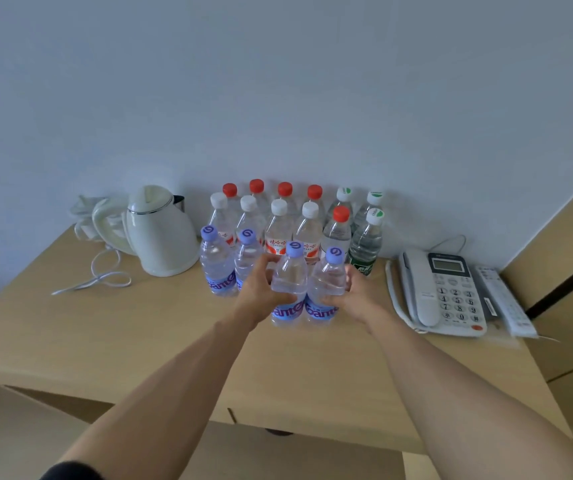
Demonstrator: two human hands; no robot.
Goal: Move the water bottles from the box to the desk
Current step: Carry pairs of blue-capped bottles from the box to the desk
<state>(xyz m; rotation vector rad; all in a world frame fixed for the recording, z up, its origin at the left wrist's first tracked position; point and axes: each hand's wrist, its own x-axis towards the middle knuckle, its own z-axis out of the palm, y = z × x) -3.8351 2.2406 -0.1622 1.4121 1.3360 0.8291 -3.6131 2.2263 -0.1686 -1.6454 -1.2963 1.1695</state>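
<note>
The blue-capped bottles (288,289) carry labels reading roughly "Gante"; the telephone (451,292) keypad shows digits 1–9, 0, #.

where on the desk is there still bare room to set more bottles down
Bare desk lies in front of the kettle and its cord, and along the near edge. Crowded: the bottle rows by the wall, up to the phone.

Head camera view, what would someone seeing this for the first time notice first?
Two hands meet at the desk's middle: the left hand and right hand each grip a purple-capped bottle, left bottle and right bottle, side by side. Behind them stands a cluster of bottles with red, white and green caps against the wall. A white kettle sits left, a phone right.
</note>
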